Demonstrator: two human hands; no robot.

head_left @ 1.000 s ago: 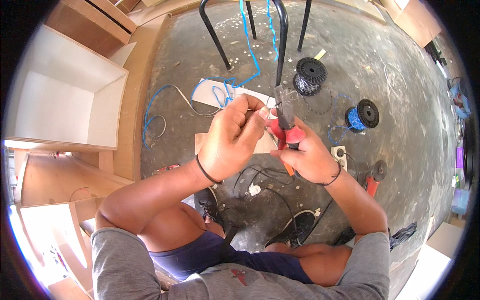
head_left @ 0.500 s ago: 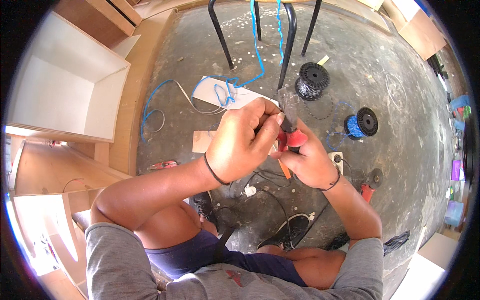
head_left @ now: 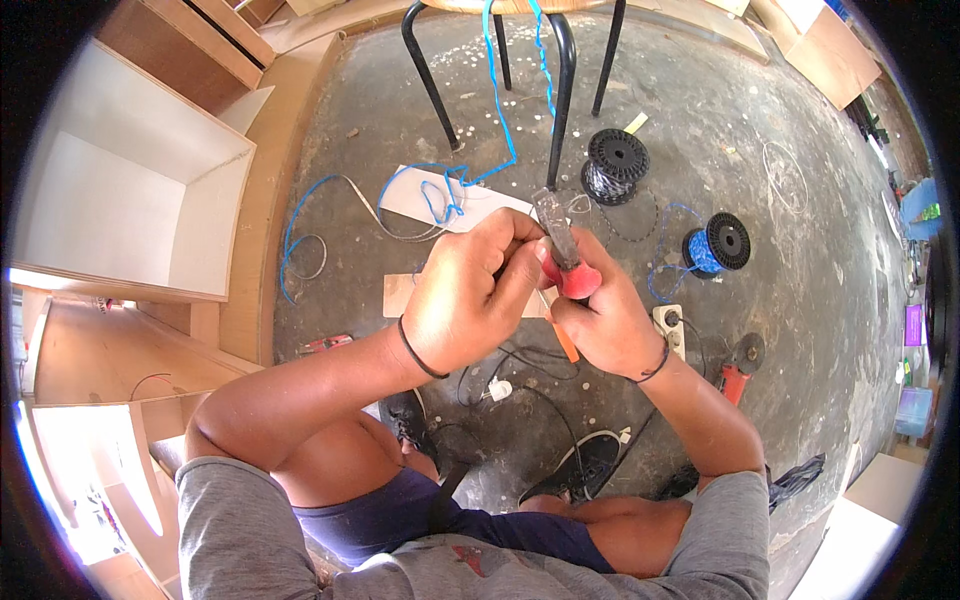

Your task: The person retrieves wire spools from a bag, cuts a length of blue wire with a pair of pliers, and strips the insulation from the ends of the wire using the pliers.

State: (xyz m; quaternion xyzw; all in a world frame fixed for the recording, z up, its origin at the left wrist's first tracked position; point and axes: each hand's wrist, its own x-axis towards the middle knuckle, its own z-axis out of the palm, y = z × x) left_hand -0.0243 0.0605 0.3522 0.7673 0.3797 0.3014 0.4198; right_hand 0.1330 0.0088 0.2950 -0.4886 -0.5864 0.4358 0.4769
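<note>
My right hand (head_left: 622, 325) is wrapped round a pair of pliers (head_left: 575, 281) with red handles and a worn, dark metal head pointing up and away from me. Close against it on the left, my left hand (head_left: 455, 295) is closed in a pinch, thumb and forefinger touching the side of the pliers. What the left fingers grip is hidden behind them. A thin orange strip (head_left: 567, 343) shows just below the hands; I cannot tell whether it is held or lies lower down.
On the concrete floor are a spool of black-and-white cord (head_left: 612, 180), a spool of blue cord (head_left: 708, 250), a power strip (head_left: 669, 332), a red angle grinder (head_left: 738, 372) and a white plug (head_left: 497, 389). Blue ribbon (head_left: 500, 110) hangs from a stool (head_left: 561, 110). Wooden cabinets (head_left: 150, 180) stand left.
Both hands have shifted slightly left and down in view, still close together. The pliers' head now leans more to the left. The whole scene has also shifted a little.
</note>
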